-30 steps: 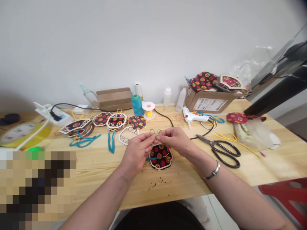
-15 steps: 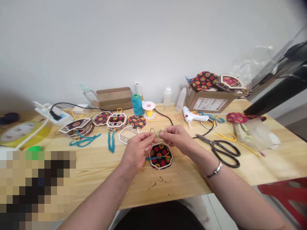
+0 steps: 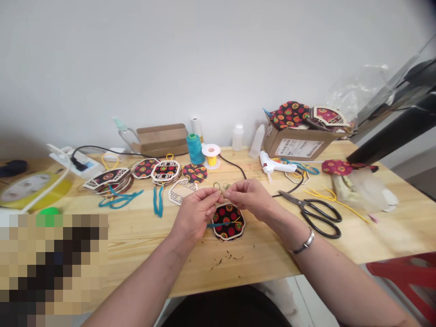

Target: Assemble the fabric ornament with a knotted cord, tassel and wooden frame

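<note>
Thin olive-green cord point(image 3: 217, 185) shows as small loops above my fingertips. My left hand point(image 3: 197, 210) pinches the cord from the left. On the other side my right hand point(image 3: 248, 196) pinches it too, its fingertips almost touching those of the left. Just below both hands lies a black patterned fabric piece point(image 3: 226, 229) with a pale scalloped frame, a blue cord and a yellow tie across it. The exact shape of the cord between the fingers is hidden.
Black-handled scissors point(image 3: 315, 211) lie right of my right hand, with a white glue gun point(image 3: 277, 164) behind them. A blue thread cone point(image 3: 195, 149) and a yellow spool point(image 3: 211, 159) stand behind. Decorated pieces point(image 3: 165, 172) lie left; a filled cardboard box point(image 3: 296, 144) sits back right.
My right fingertips have shifted slightly left, nearer to my left fingertips. My left hand has barely moved.
</note>
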Demonstrator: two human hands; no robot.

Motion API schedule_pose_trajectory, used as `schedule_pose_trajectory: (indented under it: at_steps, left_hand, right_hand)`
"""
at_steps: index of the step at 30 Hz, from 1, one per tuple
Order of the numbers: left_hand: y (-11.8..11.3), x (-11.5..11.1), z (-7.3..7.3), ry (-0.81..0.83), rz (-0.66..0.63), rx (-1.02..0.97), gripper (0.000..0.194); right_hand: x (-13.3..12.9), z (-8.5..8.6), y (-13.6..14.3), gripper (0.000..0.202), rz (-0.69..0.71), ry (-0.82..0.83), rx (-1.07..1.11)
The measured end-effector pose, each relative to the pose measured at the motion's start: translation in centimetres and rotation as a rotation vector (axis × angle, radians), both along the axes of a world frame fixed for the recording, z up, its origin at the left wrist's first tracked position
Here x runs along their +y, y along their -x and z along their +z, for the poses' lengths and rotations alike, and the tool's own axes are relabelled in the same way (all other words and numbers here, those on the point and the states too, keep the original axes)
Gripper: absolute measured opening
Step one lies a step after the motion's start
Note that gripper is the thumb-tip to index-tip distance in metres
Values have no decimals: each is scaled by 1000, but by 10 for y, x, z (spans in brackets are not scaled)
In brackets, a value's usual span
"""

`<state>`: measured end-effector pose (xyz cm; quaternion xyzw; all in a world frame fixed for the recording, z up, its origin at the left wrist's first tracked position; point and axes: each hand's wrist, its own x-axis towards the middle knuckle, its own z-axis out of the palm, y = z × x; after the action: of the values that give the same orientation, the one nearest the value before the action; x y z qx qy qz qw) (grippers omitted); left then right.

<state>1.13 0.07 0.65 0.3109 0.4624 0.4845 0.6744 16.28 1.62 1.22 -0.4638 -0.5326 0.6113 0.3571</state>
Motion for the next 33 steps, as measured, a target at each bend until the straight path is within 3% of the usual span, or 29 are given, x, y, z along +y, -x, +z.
schedule_pose_trajectory:
  at_steps: [14,33]
  left_hand:
    - [1,1,-1,-4,-7,-12,26]
    - [1,1,-2,-18,-21,7,21]
  right_hand:
    - [1,2,-1,36,4,48,-11]
    - [-1,4,2,21,-28,57,74]
